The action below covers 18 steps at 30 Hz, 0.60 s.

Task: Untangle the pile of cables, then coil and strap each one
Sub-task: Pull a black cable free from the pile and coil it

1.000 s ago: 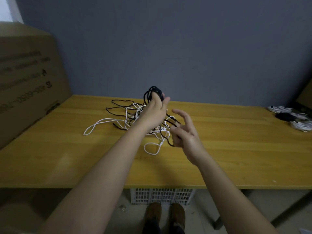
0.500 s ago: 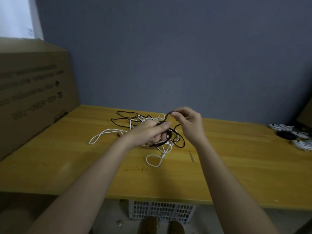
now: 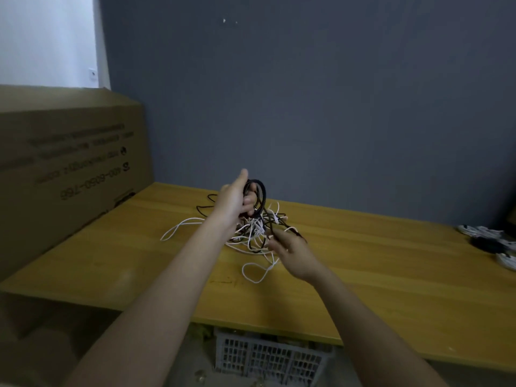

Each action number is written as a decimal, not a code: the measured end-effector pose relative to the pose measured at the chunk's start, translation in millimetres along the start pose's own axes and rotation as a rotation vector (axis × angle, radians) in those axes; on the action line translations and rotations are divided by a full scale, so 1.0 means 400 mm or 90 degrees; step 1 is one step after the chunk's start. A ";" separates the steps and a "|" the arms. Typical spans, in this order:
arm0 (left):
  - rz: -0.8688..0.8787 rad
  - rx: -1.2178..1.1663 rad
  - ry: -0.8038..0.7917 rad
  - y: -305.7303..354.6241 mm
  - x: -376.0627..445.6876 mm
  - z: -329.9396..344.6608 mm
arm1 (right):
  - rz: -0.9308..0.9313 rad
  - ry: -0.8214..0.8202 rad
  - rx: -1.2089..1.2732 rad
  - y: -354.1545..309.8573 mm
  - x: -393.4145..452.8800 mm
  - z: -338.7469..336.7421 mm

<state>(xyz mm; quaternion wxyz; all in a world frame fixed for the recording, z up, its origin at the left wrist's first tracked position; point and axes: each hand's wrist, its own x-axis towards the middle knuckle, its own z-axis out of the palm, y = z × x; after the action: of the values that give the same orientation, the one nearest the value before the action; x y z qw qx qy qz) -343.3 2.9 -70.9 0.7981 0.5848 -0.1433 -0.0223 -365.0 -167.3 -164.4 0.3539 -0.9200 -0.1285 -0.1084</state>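
Left hand (image 3: 233, 201) is raised above the table (image 3: 377, 263), fingers curled round a black coil (image 3: 258, 195) of several loops, thumb pointing up. Right hand (image 3: 291, 250) sits lower and nearer me, pinching the black cable's free run (image 3: 282, 226) where it leaves the tangle; fingertips partly blurred, but the grip reads as closed on it.

Risks, my read:
- Black strand passes through the white loops under the coil. Pulling hard would cinch it into a knot instead of freeing it.
- White cable lifts with the black one, so the whole pile (image 3: 251, 236) could drag toward the table edge.
- Coil is held by fingers only, no strap on it. If I loosen my left grip to re-feed, the loops spring open and drop back into the mess.
- One white loop (image 3: 255, 272) lies near the front edge and could slide off.

Cable state: thin black and white leads, limp, interlaced at mid-table. A long white loop (image 3: 178, 229) trails left, black loops trail behind toward the wall. Only the black one is partly coiled. Finished bundles (image 3: 485, 237) lie at the far right, well apart.
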 end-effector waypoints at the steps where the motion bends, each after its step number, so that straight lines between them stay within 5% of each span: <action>1: 0.003 -0.042 0.005 -0.008 0.003 0.016 | -0.013 -0.011 -0.039 -0.006 -0.007 0.006; 4: 0.028 -0.093 0.003 -0.040 0.007 0.057 | -0.075 -0.013 -0.196 -0.018 -0.032 0.016; 7: 0.112 0.285 -0.020 -0.085 0.010 0.051 | -0.117 0.026 -0.204 -0.039 -0.054 -0.001; 12: 0.150 0.710 -0.127 -0.121 0.016 0.026 | -0.107 0.097 -0.027 -0.063 -0.058 -0.038; 15: 0.165 0.781 -0.157 -0.100 0.024 0.032 | -0.064 0.131 0.253 -0.075 -0.032 -0.050; 18: 0.129 0.785 -0.227 -0.079 0.034 0.025 | -0.077 0.146 0.241 -0.059 0.000 -0.074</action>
<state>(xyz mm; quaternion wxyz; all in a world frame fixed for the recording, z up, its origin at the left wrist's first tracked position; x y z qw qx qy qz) -328.6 -19.2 -95.0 0.2781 0.9066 -0.3145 0.0428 -375.4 -170.7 -128.2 0.5252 -0.8096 -0.1604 -0.2071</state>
